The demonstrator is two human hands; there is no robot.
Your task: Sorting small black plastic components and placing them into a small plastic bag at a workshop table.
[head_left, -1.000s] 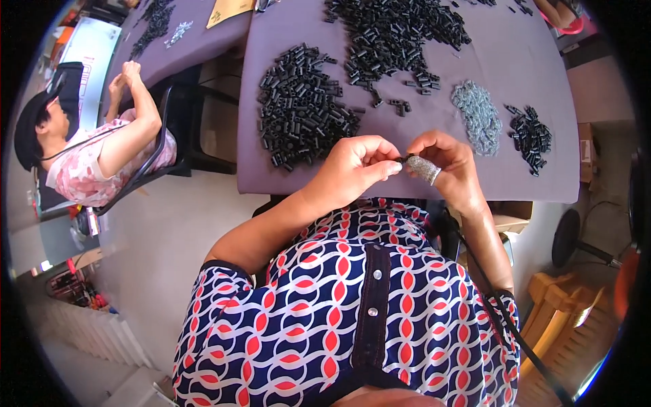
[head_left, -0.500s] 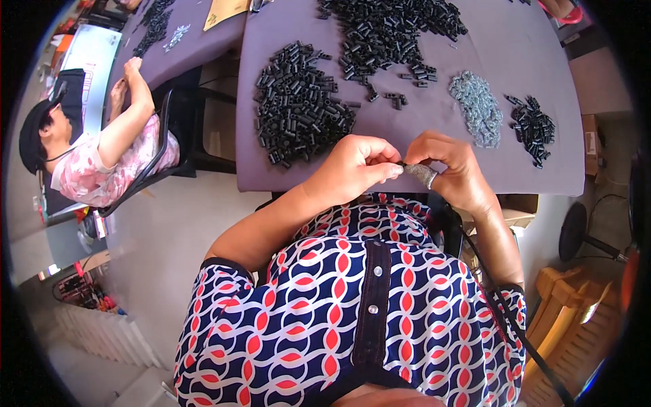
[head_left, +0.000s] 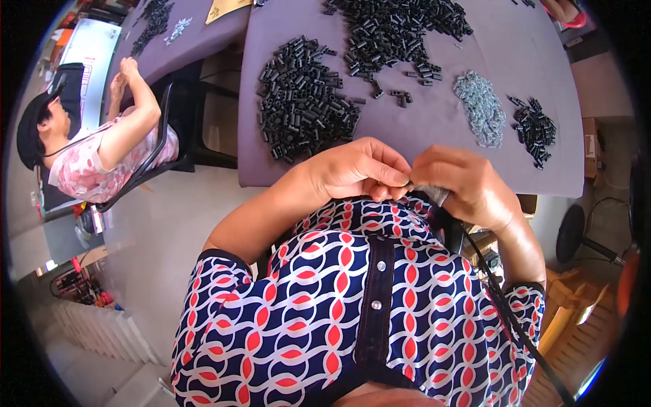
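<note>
One small dark piece (head_left: 409,185) by the surface's (head_left: 522,68) near edge is pinched in the left hand's (head_left: 359,168) fingertips; the right hand (head_left: 464,180) curls beside it, grip hidden. A slack pinch could drop it onto the shirt (head_left: 305,292). It looks blackish, mostly covered. Black parts (head_left: 302,102) lie beyond.

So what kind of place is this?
It's probably a small workshop for handwork: a purple-grey table holds heaps of little black parts and a silvery pile, and another person sits by a neighbouring table with similar piles.
</note>
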